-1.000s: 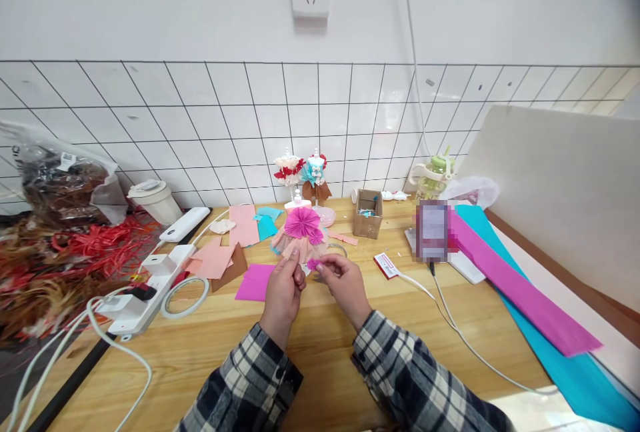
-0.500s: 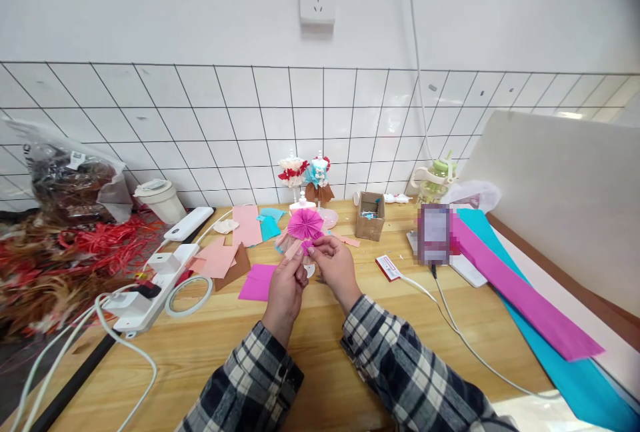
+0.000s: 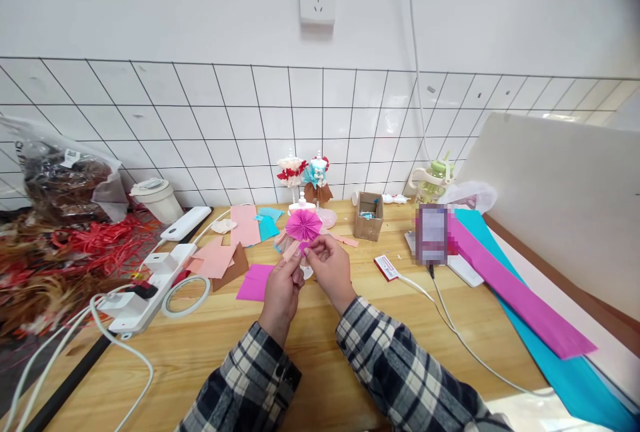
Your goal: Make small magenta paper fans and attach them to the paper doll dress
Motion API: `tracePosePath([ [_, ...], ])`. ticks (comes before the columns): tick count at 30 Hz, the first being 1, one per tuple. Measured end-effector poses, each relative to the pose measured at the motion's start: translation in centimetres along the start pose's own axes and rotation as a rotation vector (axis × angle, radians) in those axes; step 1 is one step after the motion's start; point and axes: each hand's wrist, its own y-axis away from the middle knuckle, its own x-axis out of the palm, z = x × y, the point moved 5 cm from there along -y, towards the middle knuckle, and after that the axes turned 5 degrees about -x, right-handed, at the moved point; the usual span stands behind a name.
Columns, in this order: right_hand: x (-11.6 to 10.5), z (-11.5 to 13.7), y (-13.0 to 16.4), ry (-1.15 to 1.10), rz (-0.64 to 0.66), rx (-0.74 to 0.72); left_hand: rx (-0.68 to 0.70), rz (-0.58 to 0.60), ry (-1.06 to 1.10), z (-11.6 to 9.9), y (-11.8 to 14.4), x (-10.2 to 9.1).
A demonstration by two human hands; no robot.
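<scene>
Close together, left hand (image 3: 281, 285) and right hand (image 3: 329, 267) each pinch the paper rosette dress (image 3: 303, 227); red-white label card (image 3: 387, 267) right of grip, writing unreadable.

table (image 3: 310, 345): matt wood | fan (image 3: 303, 225): pleated magenta paper | wall tiles (image 3: 200, 125): glossy

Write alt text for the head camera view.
Two hands in plaid sleeves, left hand and right hand, meet over a wooden table, pinching a small magenta paper piece beside a pleated magenta paper fan. Paper scraps, a tape roll and a power strip lie around.
</scene>
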Motion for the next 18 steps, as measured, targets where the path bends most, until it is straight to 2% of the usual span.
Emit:
tracePosePath([
  [2, -0.4, 0.6, 0.4, 0.063, -0.011, -0.092, -0.001, -0.001, 0.002, 0.0, 0.0, 0.0],
  [5, -1.4, 1.1, 1.2, 0.225, -0.108, -0.209, -0.009, -0.023, 0.014, 0.1, -0.1, -0.3],
  [7, -1.6, 1.2, 1.6, 0.306, -0.110, -0.253, -0.026, -0.038, 0.027, 0.2, -0.1, -0.5],
  [11, -1.1, 0.7, 1.8, 0.399, -0.026, -0.227, -0.068, -0.009, 0.072, 0.4, -0.2, -0.5],
  [15, -0.9, 0.5, 1.1, 0.373, -0.013, -0.179, -0.106, 0.012, 0.091, 0.4, -0.3, -0.4],
  [18, -1.1, 0.5, 0.9, 0.347, -0.001, -0.180, -0.085, 0.006, 0.058, 0.1, -0.4, -0.6],
])
